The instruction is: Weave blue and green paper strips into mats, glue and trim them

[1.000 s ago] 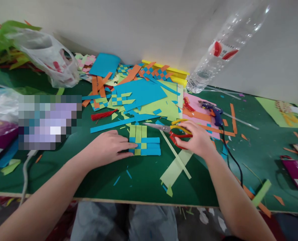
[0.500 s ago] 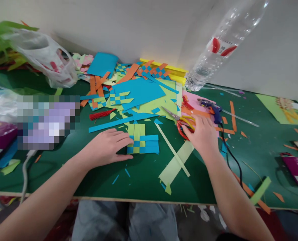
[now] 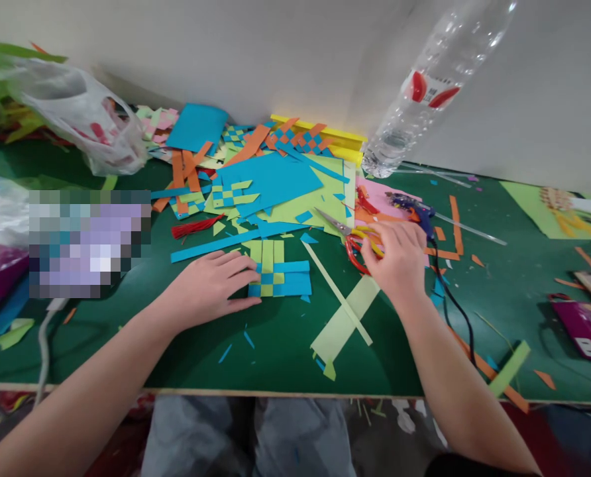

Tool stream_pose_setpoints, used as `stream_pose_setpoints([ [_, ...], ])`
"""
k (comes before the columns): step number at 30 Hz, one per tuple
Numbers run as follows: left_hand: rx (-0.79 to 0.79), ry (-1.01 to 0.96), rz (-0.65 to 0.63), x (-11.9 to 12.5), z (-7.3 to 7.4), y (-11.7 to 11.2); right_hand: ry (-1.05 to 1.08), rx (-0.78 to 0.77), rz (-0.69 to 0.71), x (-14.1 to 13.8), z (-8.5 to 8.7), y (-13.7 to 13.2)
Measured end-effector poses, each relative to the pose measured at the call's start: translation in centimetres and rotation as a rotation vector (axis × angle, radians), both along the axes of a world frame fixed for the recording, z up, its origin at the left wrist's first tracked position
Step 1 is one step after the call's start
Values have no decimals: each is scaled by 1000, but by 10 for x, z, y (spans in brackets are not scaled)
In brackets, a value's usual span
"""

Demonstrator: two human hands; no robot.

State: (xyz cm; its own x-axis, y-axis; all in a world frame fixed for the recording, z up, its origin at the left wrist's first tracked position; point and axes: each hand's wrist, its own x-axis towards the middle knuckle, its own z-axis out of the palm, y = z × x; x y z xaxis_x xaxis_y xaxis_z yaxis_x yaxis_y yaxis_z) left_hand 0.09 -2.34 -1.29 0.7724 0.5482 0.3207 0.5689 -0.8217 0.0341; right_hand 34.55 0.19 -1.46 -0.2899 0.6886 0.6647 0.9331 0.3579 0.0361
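My left hand (image 3: 216, 285) lies at the left edge of a small woven paper piece (image 3: 272, 283), fingers stretched over its side and thumb apart below. Light-green strips run up and down in the weave, and blue strips stick out to the right. Curled over the handles of the scissors (image 3: 359, 242) is my right hand (image 3: 397, 255). Their red and yellow handles are partly hidden by its fingers, and the blades point up and left. A pale-green paper strip (image 3: 342, 318) lies between the hands, crossed by a narrower strip (image 3: 332, 285).
Blue paper sheets (image 3: 275, 182) and scraps pile up behind. A blue glue gun (image 3: 417, 211) lies beyond my right hand, its black cord trailing forward. A clear bottle (image 3: 425, 99) leans at the wall. On the left are a red tassel (image 3: 196, 227) and a plastic bag (image 3: 101, 126).
The view has shifted slightly. My right fingers sit further over the scissors' handles. A gap now shows between the blue strips at the weave's right side. My left hand stays at its edge.
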Motion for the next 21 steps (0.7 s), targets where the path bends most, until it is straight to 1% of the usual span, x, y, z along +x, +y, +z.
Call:
stream_pose_setpoints([
  [4,27,-115,6,11,3,-3,45,84,-143,24,-2,9],
  [6,47,-92,-1,22,7,-4,68,91,-168,31,-4,12],
  [8,57,22,10,35,11,-2,71,84,-172,33,-6,14],
  [10,46,119,-31,49,16,2,61,69,-169,33,-9,14],
  [14,71,187,-122,71,23,15,81,83,-157,33,-11,15],
  [18,166,214,-238,78,23,26,114,162,-125,37,-12,17],
  [21,225,210,-262,77,20,31,120,217,-103,38,-11,17],
])
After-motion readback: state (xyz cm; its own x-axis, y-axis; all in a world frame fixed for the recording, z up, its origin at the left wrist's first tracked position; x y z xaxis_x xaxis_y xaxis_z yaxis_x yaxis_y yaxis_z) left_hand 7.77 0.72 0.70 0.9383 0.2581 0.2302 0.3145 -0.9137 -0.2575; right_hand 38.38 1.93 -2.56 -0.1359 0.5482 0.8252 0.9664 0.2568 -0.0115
